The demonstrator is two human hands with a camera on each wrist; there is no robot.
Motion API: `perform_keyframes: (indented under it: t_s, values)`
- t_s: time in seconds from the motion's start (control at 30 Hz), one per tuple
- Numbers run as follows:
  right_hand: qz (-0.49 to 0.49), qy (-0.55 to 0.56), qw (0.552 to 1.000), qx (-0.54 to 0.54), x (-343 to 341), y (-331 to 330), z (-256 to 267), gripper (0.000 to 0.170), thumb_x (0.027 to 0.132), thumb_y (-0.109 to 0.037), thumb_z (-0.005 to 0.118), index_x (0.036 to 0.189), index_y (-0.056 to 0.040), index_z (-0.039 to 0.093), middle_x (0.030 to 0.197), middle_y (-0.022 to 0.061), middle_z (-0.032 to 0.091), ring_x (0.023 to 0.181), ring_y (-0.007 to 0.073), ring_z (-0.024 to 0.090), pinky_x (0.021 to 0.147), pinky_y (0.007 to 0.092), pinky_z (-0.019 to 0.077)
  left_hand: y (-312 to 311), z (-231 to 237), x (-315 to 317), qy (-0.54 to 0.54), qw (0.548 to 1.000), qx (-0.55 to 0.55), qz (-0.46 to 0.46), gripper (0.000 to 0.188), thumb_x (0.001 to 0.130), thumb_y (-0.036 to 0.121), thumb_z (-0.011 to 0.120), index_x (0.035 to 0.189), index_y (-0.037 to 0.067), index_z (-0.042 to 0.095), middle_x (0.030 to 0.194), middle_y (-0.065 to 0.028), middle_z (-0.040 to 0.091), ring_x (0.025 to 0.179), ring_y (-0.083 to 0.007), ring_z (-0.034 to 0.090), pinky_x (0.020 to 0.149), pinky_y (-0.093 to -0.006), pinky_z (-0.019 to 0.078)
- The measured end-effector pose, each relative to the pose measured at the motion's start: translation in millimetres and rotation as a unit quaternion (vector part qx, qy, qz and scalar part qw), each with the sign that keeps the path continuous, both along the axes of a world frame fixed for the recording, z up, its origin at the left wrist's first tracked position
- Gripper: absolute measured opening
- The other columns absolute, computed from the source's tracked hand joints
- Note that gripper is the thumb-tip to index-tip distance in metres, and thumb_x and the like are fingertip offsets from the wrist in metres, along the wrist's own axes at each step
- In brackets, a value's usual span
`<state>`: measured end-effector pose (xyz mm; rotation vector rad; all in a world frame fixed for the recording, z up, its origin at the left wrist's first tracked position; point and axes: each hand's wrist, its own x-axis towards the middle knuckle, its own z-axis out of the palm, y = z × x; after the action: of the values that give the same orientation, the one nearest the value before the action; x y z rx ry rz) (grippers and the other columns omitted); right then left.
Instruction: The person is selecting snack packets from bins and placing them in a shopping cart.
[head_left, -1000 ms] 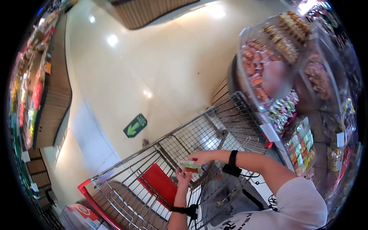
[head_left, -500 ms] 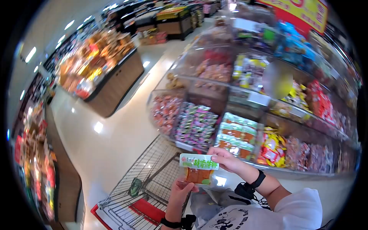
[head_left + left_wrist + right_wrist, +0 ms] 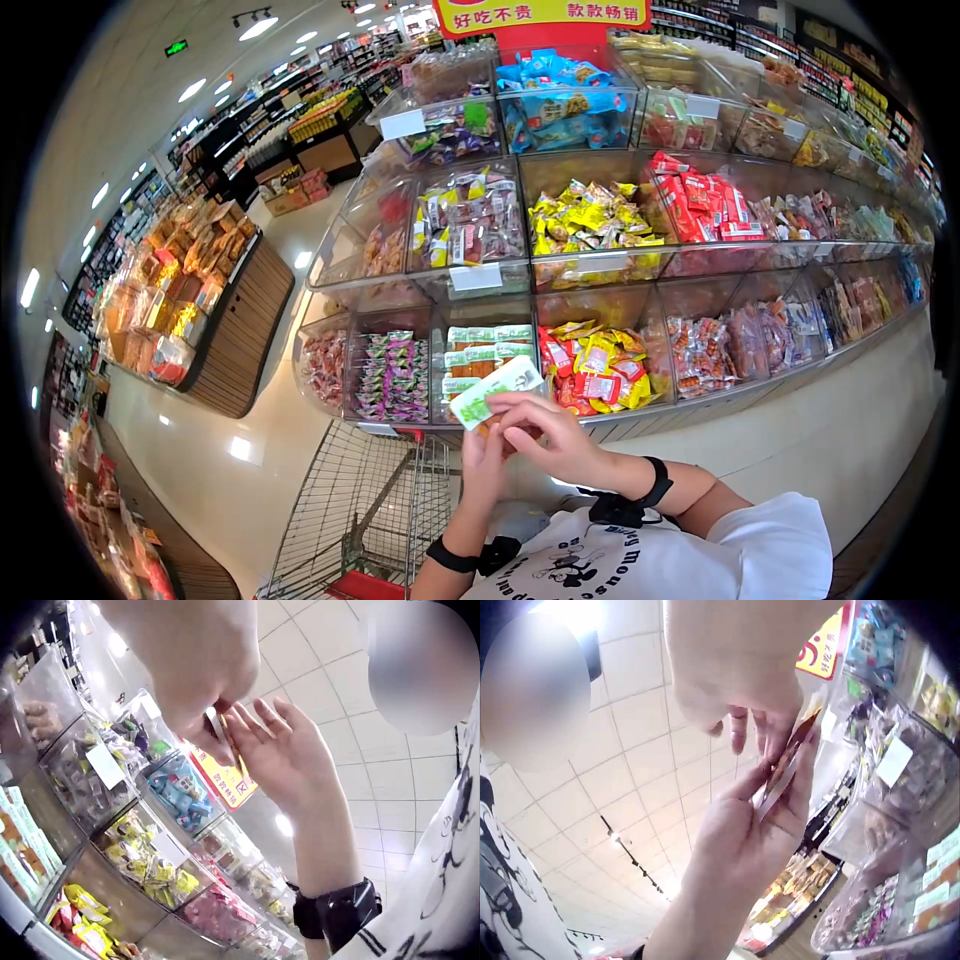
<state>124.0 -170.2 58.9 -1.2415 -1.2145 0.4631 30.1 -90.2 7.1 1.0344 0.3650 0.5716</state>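
Note:
A flat snack packet (image 3: pixel 497 392), white with green print, is held tilted in front of the lowest bins. In the right wrist view, the packet (image 3: pixel 784 761) shows brown-orange food edge-on. My left hand (image 3: pixel 482 468) pinches it between thumb and fingers from below. My right hand (image 3: pixel 560 440) lays its fingers against the packet's near face. The right hand (image 3: pixel 289 754) has fairly straight, loose fingers in the left wrist view, close to the packet's edge. Behind the packet, a bin of similar green-and-white packets (image 3: pixel 470 352) is partly covered.
A wire shopping cart (image 3: pixel 345 490) stands below left of my hands. The tiered clear bins (image 3: pixel 480 277) hold yellow packets (image 3: pixel 590 225), red packets (image 3: pixel 705 200) and other wrapped snacks. Another wood-sided display (image 3: pixel 245 350) stands across the aisle at left.
The head view has swung from the cart and floor up to the bins. The packet has turned from its brown-windowed side to a white-and-green side. My right hand has moved from its corner onto its face.

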Motion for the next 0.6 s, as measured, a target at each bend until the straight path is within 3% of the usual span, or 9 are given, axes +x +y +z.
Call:
perform_keyframes:
  t_s: [0.03,0.17,0.2,0.27,0.3,0.43,0.53,0.6]
  values:
    - [-0.079,-0.096,0.991,0.057,4,-3,-2,0.013,0.072,-0.004,0.051,0.085,-0.0015,0.048,0.095,0.0095,0.047,0.08,0.0152,0.049,0.06,0.0202,0.0415,-3,2,2,-0.028,0.999,0.007,0.028,0.035,0.081,0.007,0.038,0.114,0.001,0.026,0.108,-0.0118,0.04,0.1,-0.0182,0.042,0.083,-0.0305,0.0366]
    - [-0.255,-0.143,0.956,0.017,18,-6,-9,0.022,0.074,-0.003,0.05,0.094,0.0013,0.042,0.089,0.0086,0.047,0.076,0.0123,0.047,0.061,0.0187,0.0377,-7,0,-4,-0.034,0.991,0.091,0.089,0.037,0.079,0.004,0.04,0.113,0.0,0.026,0.107,-0.0123,0.042,0.096,-0.0187,0.045,0.08,-0.0318,0.0393]
    - [-0.174,-0.035,0.984,-0.011,19,-6,-12,0.021,0.075,-0.003,0.048,0.094,0.0011,0.042,0.088,0.0069,0.047,0.075,0.0107,0.046,0.061,0.0188,0.0375,-6,1,-8,-0.019,0.993,0.1,0.067,0.037,0.079,0.004,0.04,0.113,-0.001,0.026,0.109,-0.0118,0.04,0.099,-0.018,0.042,0.083,-0.0314,0.0352]
    - [-0.01,0.181,0.981,-0.065,20,-4,-17,0.018,0.078,-0.003,0.046,0.095,0.0008,0.042,0.086,0.0035,0.047,0.073,0.0076,0.044,0.061,0.019,0.0369,2,9,-14,0.007,0.993,0.119,0.019,0.039,0.08,0.005,0.04,0.115,-0.002,0.024,0.113,-0.0108,0.036,0.104,-0.0166,0.036,0.089,-0.0307,0.027]
    - [-0.013,0.135,0.989,-0.052,19,-2,-16,0.018,0.08,-0.005,0.043,0.098,0.0009,0.042,0.087,0.0007,0.047,0.077,0.0052,0.044,0.065,0.0199,0.0381,5,15,-17,0.0,0.993,0.12,0.013,0.039,0.08,0.005,0.04,0.115,-0.002,0.024,0.113,-0.0108,0.036,0.104,-0.0165,0.036,0.089,-0.0305,0.027]
    - [0.013,0.147,0.989,-0.026,10,15,-9,0.022,0.08,-0.004,0.043,0.101,0.001,0.041,0.091,0.0017,0.047,0.085,0.0062,0.044,0.073,0.0212,0.0381,24,36,-27,-0.016,0.993,0.115,-0.01,0.039,0.08,0.005,0.039,0.115,-0.003,0.024,0.113,-0.0107,0.036,0.104,-0.0162,0.036,0.088,-0.0298,0.0268]
    - [-0.018,0.161,0.987,0.018,4,38,-1,0.014,0.079,-0.008,0.046,0.09,0.0008,0.046,0.069,0.0004,0.048,0.064,0.0041,0.043,0.058,0.0199,0.0383,47,43,-29,-0.024,0.991,0.132,-0.02,0.039,0.08,0.006,0.04,0.115,-0.002,0.025,0.113,-0.0104,0.037,0.104,-0.0163,0.036,0.089,-0.0297,0.0264]
    - [-0.018,0.158,0.987,-0.001,4,48,6,0.015,0.079,-0.008,0.045,0.091,0.001,0.046,0.07,0.0006,0.046,0.063,0.0045,0.043,0.058,0.0203,0.0379,63,47,-29,-0.013,0.99,0.136,-0.023,0.038,0.08,0.007,0.04,0.114,-0.002,0.025,0.113,-0.0104,0.037,0.104,-0.0163,0.036,0.089,-0.0299,0.0259]
